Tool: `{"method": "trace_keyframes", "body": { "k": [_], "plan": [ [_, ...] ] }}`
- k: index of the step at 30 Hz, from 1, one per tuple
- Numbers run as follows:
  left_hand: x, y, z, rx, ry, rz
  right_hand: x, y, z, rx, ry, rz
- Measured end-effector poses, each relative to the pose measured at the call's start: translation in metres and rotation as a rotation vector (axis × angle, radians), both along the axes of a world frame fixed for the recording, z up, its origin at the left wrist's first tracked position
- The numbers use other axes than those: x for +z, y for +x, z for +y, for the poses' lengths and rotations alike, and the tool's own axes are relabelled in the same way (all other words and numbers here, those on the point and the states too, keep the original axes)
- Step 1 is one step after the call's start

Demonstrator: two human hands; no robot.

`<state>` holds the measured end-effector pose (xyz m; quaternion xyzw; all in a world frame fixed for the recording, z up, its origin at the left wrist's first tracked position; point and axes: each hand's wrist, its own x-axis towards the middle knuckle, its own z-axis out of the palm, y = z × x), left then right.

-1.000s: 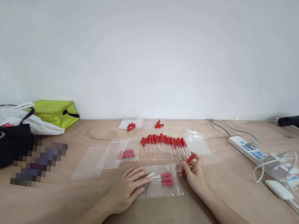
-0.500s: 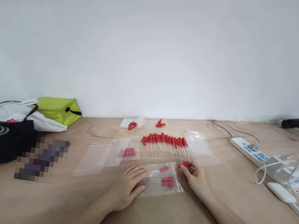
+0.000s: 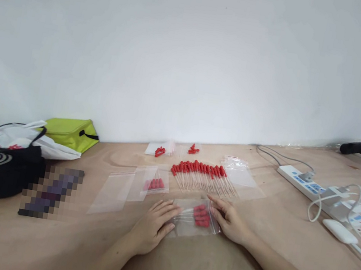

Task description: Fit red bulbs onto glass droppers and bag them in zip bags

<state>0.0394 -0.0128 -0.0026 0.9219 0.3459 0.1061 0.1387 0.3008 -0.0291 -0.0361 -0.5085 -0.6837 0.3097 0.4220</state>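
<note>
A clear zip bag lies on the table between my hands. Several red-tipped sticks rest inside it, heads toward the right end. My left hand is spread over the bag's left edge, fingers apart. At the right end, my right hand touches the bag near its opening, with index finger and thumb extended and nothing visible between them. Beyond the bag, a row of loose red-tipped sticks is fanned out. Left of that row, another clear bag contains several sticks of the same kind.
Flat clear bags overlap at left, and another bag lies at right. Small red pieces sit by the wall. A power strip with cables is at right; a black bag and green pouch are at left.
The red-tipped stick that my right hand held at the bag's right end now lies inside with the others. My right hand has let go and come slightly lower; my left hand stays put.
</note>
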Motion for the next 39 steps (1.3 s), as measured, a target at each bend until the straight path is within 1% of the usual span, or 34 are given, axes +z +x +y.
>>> {"method": "trace_keyframes", "body": {
  "k": [2, 4, 6, 7, 9, 12, 16, 19, 24, 27, 30, 32, 34, 36, 38, 39],
  "plan": [
    [0.0, 0.0, 0.0, -0.017, 0.012, 0.003, 0.003, 0.004, 0.003, -0.069, -0.001, -0.006],
    [0.001, 0.0, 0.0, -0.025, 0.028, 0.004, 0.006, 0.011, 0.012, -0.221, -0.011, -0.059],
    [0.001, 0.001, -0.001, -0.018, 0.04, 0.006, 0.012, 0.02, 0.024, -0.388, -0.023, -0.178],
    [0.0, 0.001, -0.001, -0.011, 0.045, 0.006, 0.015, 0.024, 0.031, -0.442, -0.031, -0.241],
    [0.0, 0.001, -0.002, 0.003, 0.052, 0.003, 0.022, 0.029, 0.046, -0.505, -0.046, -0.338],
    [0.0, 0.002, -0.003, 0.015, 0.052, -0.009, 0.031, 0.029, 0.068, -0.538, -0.093, -0.454],
    [0.001, 0.002, -0.004, 0.014, 0.04, -0.026, 0.032, 0.021, 0.09, -0.554, -0.148, -0.528],
    [0.001, 0.001, -0.004, 0.027, 0.032, -0.048, 0.03, 0.017, 0.099, -0.561, -0.19, -0.568],
    [0.001, 0.001, -0.005, 0.034, 0.015, -0.059, 0.029, 0.012, 0.105, -0.578, -0.254, -0.585],
    [0.001, 0.001, -0.005, 0.031, 0.008, -0.058, 0.033, 0.012, 0.105, -0.588, -0.277, -0.552],
    [0.001, 0.001, -0.004, 0.023, 0.014, -0.042, 0.039, 0.018, 0.1, -0.582, -0.282, -0.486],
    [0.001, 0.002, -0.004, 0.017, 0.018, -0.024, 0.043, 0.024, 0.092, -0.558, -0.277, -0.443],
    [0.001, 0.002, -0.004, 0.011, 0.02, -0.006, 0.042, 0.03, 0.079, -0.511, -0.25, -0.361],
    [0.002, 0.002, -0.004, 0.007, 0.021, 0.007, 0.035, 0.031, 0.063, -0.447, -0.19, -0.171],
    [0.002, 0.002, -0.004, 0.009, 0.023, 0.011, 0.023, 0.027, 0.046, -0.399, -0.115, 0.105],
    [0.002, 0.002, -0.004, 0.012, 0.025, 0.008, 0.016, 0.024, 0.038, -0.4, -0.078, 0.221]
  ]
}}
